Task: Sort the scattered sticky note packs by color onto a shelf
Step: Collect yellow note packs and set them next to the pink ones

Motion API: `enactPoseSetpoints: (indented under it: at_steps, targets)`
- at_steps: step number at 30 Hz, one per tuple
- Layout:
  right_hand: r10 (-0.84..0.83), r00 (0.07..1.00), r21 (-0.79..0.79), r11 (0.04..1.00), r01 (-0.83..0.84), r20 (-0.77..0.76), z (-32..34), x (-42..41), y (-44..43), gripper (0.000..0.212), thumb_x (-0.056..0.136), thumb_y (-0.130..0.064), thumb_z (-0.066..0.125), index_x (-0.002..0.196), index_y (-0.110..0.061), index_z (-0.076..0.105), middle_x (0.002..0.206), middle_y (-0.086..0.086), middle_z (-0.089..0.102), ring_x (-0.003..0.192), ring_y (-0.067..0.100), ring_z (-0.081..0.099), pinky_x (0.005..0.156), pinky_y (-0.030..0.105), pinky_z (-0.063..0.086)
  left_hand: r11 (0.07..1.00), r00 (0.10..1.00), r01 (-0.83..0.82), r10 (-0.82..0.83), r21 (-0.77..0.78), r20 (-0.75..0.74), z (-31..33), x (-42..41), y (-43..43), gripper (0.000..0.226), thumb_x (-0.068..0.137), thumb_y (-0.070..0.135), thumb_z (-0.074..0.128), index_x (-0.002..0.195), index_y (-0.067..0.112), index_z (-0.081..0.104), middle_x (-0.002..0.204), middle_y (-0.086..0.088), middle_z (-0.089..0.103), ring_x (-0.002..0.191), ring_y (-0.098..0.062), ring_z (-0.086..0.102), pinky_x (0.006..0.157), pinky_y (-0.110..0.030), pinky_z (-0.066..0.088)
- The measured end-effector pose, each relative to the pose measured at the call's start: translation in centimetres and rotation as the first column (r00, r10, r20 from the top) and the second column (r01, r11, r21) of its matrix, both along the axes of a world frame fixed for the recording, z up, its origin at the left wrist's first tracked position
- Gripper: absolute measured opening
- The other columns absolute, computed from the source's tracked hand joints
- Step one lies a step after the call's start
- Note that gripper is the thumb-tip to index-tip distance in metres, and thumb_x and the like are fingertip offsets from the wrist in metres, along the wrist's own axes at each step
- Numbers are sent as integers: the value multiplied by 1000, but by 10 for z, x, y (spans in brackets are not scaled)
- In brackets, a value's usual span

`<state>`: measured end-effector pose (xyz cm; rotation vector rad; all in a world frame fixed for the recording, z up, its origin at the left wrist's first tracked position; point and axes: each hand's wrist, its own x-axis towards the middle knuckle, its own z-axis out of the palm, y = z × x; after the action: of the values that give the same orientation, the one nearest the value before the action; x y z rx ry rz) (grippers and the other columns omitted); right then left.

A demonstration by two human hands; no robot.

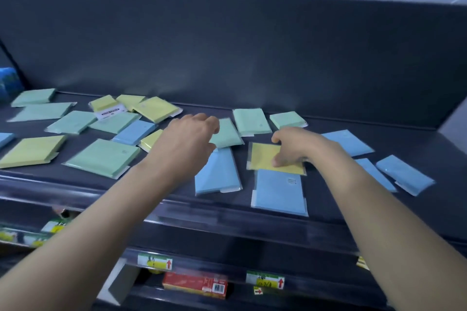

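Head view: right hand [290, 142] pinches the yellow pack [264, 156]; left hand [187, 134], over a green pack [227, 135], hides its grip. Next, probably lift yellow leftward.

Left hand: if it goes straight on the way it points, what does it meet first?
Likely the pale green wrapped sticky note pack just past the left hand's knuckles; the fingers are hidden, so it may already touch. A second green pack lies beyond.

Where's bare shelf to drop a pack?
Back right corner of the shelf, behind the blue packs. Also the back strip between the yellow cluster and green packs. Left half is crowded, packs overlapping.
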<state>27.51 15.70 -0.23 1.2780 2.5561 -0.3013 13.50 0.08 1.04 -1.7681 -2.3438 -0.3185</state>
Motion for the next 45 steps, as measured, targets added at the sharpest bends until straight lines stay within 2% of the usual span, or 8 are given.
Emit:
enactPoseSetpoints:
  at_steps: [5, 11, 14, 19, 25, 34, 40, 45]
  targets:
    - [33, 998, -48, 998, -30, 57, 0, -6, 12, 31, 84, -34, 70, 82, -11, 48, 81, 3, 48, 66, 22, 46, 56, 29, 36, 998, 999, -43, 43, -40, -1, -9, -9, 12, 26, 91, 18, 53, 117, 13, 53, 113, -4, 58, 102, -26, 53, 82, -33, 41]
    - [37, 992, -69, 997, -29, 122, 6, -11, 13, 57, 86, -35, 68, 127, -5, 43, 118, 6, 53, 99, 26, 55, 76, 32, 47, 995, 999, -36, 36, -89, 2, -16, -13, 19, 28, 92, 22, 53, 119, 14, 51, 117, -3, 57, 106, -26, 53, 86, -34, 42]
    - [41, 996, -31, 999, -38, 81, 8, -14, 15, 29, 86, -25, 69, 100, -8, 50, 82, 1, 51, 70, 20, 51, 54, 27, 36, 997, 1000, -22, 24, -76, 19, -18, -21, 20, 26, 92, 20, 54, 117, 14, 52, 114, -4, 58, 104, -26, 54, 84, -34, 43]
    - [23, 993, 219, 976, 3, -116, 40, -29, 6, 22, 80, 0, 63, 70, -10, 46, 84, 9, 53, 72, 26, 48, 53, 27, 28, 995, 995, -70, 75, -65, 72, -15, -57, 14, 21, 88, 18, 57, 108, 11, 54, 108, -9, 60, 97, -32, 56, 78, -37, 47]
    - [78, 936, 364, 930, 57, -344, 67, -83, -26, 15, 83, 6, 56, 80, -8, 52, 87, 10, 56, 69, 24, 42, 53, 29, 33, 991, 983, -130, 134, -40, 125, -13, -129, 15, 21, 88, 18, 56, 107, 8, 57, 106, -10, 61, 94, -32, 56, 76, -36, 47]
    - [88, 956, 297, 955, -1, -280, 62, -151, -53, 11, 97, -17, 50, 94, -11, 41, 90, 6, 49, 83, 28, 53, 64, 35, 40, 969, 963, -220, 234, -110, 135, -30, -225, 41, 39, 91, 33, 55, 115, 2, 55, 120, -15, 52, 107, -35, 51, 86, -38, 44]
    - [-17, 960, 253, 963, 90, -278, 58, -166, -58, 20, 98, -30, 51, 101, -12, 43, 92, 6, 50, 82, 26, 50, 57, 32, 35, 932, 924, -195, 279, -305, 262, -33, -253, 69, 50, 82, 57, 58, 67, 11, 43, 71, -5, 51, 102, -33, 52, 77, -35, 43]
    - [-104, 942, 273, 942, 196, -319, 51, -171, -61, 23, 98, -31, 50, 106, -11, 44, 82, 2, 45, 74, 23, 47, 57, 32, 34, 939, 904, -151, 258, -310, 340, -28, -253, 80, 49, 73, 55, 69, 73, 12, 45, 83, -5, 54, 105, -32, 51, 84, -34, 41]
